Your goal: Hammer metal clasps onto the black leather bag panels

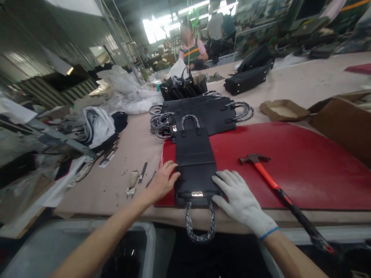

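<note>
A flat black bag panel (195, 154) lies lengthwise on a red mat (301, 170), its near end at the table's front edge. It has a gold clasp (197, 194) and a plastic-wrapped handle (199, 227) at the near end, with another handle at the far end. My bare left hand (165, 181) rests at the panel's left edge, fingers apart. On the right edge lies my right hand (236, 193) in a white glove, its fingers spread. Neither hand grips anything.
A claw hammer (269, 177) lies right of my right hand. Black panels with wrapped handles (199, 110) are stacked behind. Small tools and thread (133, 178) lie left. Black bags (249, 73), a cardboard box (344, 119) and a seated person (193, 50) are farther off.
</note>
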`<state>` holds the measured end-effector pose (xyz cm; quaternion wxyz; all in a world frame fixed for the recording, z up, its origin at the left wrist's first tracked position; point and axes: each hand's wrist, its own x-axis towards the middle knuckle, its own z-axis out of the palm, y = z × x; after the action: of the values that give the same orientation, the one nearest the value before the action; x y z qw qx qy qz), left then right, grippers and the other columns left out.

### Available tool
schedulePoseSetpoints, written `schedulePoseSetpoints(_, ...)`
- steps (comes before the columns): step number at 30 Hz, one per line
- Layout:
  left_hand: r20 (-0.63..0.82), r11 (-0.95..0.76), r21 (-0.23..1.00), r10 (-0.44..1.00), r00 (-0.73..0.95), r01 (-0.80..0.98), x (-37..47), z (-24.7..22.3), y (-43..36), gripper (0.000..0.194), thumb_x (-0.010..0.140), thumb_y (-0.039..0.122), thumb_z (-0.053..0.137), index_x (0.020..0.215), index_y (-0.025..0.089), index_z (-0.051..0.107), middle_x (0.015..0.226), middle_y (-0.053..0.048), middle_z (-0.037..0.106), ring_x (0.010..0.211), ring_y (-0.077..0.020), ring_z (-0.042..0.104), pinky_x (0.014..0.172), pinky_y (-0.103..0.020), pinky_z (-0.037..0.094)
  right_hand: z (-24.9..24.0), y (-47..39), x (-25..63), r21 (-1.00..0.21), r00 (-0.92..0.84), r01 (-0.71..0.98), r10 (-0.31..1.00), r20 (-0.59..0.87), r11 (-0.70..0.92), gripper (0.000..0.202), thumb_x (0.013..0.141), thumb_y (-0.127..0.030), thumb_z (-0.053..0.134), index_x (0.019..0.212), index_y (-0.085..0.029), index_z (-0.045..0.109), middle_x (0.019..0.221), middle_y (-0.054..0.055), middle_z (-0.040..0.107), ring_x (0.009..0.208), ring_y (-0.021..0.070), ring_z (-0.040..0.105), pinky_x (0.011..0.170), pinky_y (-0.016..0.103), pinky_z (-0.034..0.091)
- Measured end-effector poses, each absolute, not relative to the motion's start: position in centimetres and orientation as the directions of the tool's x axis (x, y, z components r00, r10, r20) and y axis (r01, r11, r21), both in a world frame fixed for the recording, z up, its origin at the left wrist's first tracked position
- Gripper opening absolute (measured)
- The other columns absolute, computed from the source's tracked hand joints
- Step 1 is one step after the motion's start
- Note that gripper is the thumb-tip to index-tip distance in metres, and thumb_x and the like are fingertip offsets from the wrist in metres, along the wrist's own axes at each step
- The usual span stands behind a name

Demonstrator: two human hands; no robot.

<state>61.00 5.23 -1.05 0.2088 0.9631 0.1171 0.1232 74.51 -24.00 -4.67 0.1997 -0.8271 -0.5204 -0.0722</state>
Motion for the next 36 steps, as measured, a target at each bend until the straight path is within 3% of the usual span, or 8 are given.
schedulePoseSetpoints(5,0.100,-0.530,0.828,0.456,0.884,0.180,55.5,-4.5,-1.5,0.061,0.080,0.035,0.081,0.137,0.022,0.066,0.163,-0.015,0.044,0.160,-0.0400,0.023,0.133,-0.061,0.009,-5.5,-23.4,74.6,-0.152,0.478,0.877,0.790,0.385,-0.457,0.054,0.096,-0.046,0.059,0.138,-0.013,0.066,0.144,0.018,0.061,0.135,0.0412,0.050,0.117,0.062,0.037)
schedulePoseSetpoints(8,0.140,-0.391,0.918,0.468,0.873,0.062,57.1,-3.8,-3.5,0.057,0.077,0.030,0.083,0.132,0.022,0.071,0.159,-0.016,0.050,0.161,-0.0415,0.015,0.132,-0.062,0.000,-6.1,-23.1,75.0,-0.112,0.485,0.863,0.746,0.456,-0.492,0.056,0.101,-0.049,0.045,0.131,-0.008,0.069,0.136,0.022,0.065,0.126,0.0429,0.056,0.110,0.063,0.043)
schedulePoseSetpoints(11,0.201,-0.454,0.890,0.482,0.853,0.047,59.0,-3.4,-3.7,0.056,0.078,0.026,0.080,0.133,0.020,0.070,0.159,-0.016,0.049,0.161,-0.0435,0.015,0.132,-0.064,0.002,-6.3,-22.8,75.7,-0.105,0.485,0.858,0.725,0.489,-0.503,0.062,0.103,-0.051,0.035,0.124,-0.004,0.071,0.126,0.025,0.069,0.115,0.0432,0.062,0.102,0.062,0.048)
schedulePoseSetpoints(15,0.160,-0.741,0.659,0.309,0.937,0.132,60.1,-3.8,-3.3,0.068,0.084,0.038,0.072,0.146,0.016,0.057,0.166,-0.017,0.039,0.160,-0.0449,0.016,0.130,-0.069,0.015,-6.2,-22.8,76.1,-0.099,0.467,0.870,0.740,0.484,-0.484,0.065,0.102,-0.054,0.032,0.123,-0.006,0.071,0.123,0.024,0.070,0.109,0.0423,0.064,0.096,0.060,0.051)
schedulePoseSetpoints(19,0.114,-0.843,0.528,0.193,0.975,0.105,61.0,-3.7,-2.7,0.066,0.089,0.040,0.064,0.149,0.015,0.052,0.167,-0.018,0.037,0.158,-0.0415,0.026,0.129,-0.068,0.019,-6.0,-22.4,75.5,-0.102,0.421,0.901,0.793,0.441,-0.422,0.066,0.100,-0.059,0.034,0.127,-0.012,0.071,0.133,0.021,0.067,0.117,0.0429,0.063,0.099,0.061,0.050)
schedulePoseSetpoints(23,0.124,-0.856,0.515,0.119,0.985,0.039,61.5,-3.4,-2.5,0.058,0.090,0.036,0.060,0.145,0.020,0.057,0.165,-0.012,0.043,0.158,-0.0406,0.027,0.126,-0.073,0.021,-6.2,-21.8,74.7,-0.071,0.412,0.902,0.803,0.432,-0.425,0.065,0.098,-0.058,0.036,0.127,-0.012,0.072,0.135,0.022,0.066,0.125,0.0475,0.058,0.102,0.064,0.048)
schedulePoseSetpoints(31,0.216,-0.818,0.571,0.226,0.950,0.064,61.4,-4.3,-4.2,0.053,0.089,0.031,0.064,0.140,0.018,0.060,0.159,-0.014,0.050,0.154,-0.0401,0.035,0.125,-0.074,0.024,-6.9,-21.9,75.6,-0.158,0.455,0.888,0.782,0.426,-0.431,0.062,0.098,-0.054,0.035,0.130,-0.011,0.069,0.134,0.023,0.067,0.125,0.0466,0.059,0.102,0.064,0.050)
schedulePoseSetpoints(36,0.418,-0.789,0.612,0.378,0.826,0.052,60.2,-5.0,-0.6,0.027,0.094,0.029,0.065,0.119,0.018,0.070,0.136,-0.013,0.068,0.133,-0.0282,0.060,0.120,-0.053,0.047,-6.9,-21.9,75.8,-0.167,0.439,0.898,0.800,0.409,-0.408,0.061,0.093,-0.058,0.048,0.131,-0.015,0.069,0.136,0.026,0.065,0.123,0.0492,0.059,0.099,0.063,0.051)
